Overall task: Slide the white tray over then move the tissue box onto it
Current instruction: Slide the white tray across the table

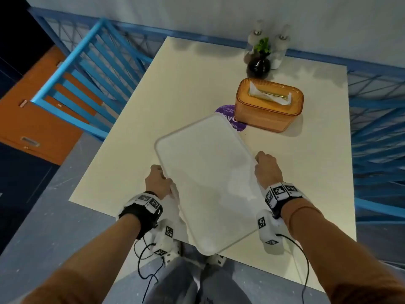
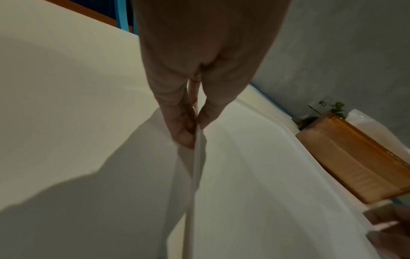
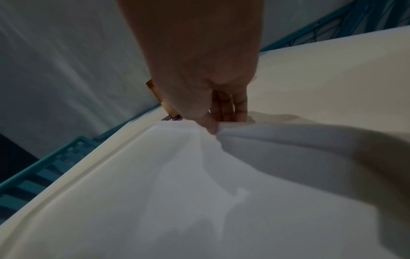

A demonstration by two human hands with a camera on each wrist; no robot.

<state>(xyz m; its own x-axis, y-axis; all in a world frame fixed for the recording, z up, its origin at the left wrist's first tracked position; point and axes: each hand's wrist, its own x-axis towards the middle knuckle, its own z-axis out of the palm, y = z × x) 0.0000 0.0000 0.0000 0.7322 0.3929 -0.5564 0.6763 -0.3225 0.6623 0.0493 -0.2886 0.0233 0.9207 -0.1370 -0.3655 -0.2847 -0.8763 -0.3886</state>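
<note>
- At far left we see a blue chair (image 1: pixel 72 69) pulled up beside the cream counter (image 1: pixel 175 84).
- Our left hand (image 1: pixel 156 182) pinches the left long rim of the white tray (image 1: pixel 208 172), thumb on the inside and fingers (image 2: pixel 177 122) outside (the left wrist view shows this plainly).
- The tray lies skewed on the near half of the counter, its near corner hanging over the counter's edge and its far corner covering part of a purple sticker (image 1: pixel 228 110).
- Our right hand (image 1: pixel 268 166) grips the opposite long rim, thumb on top and fingers curled under.
- Further right and beyond the tray, the orange tissue box (image 1: pixel 268 104) sits on the counter, just apart from the tray.
- Behind it stand a dark vase with a green sprig (image 1: pixel 258 64) and two pale bottles (image 1: pixel 279 49).
</note>
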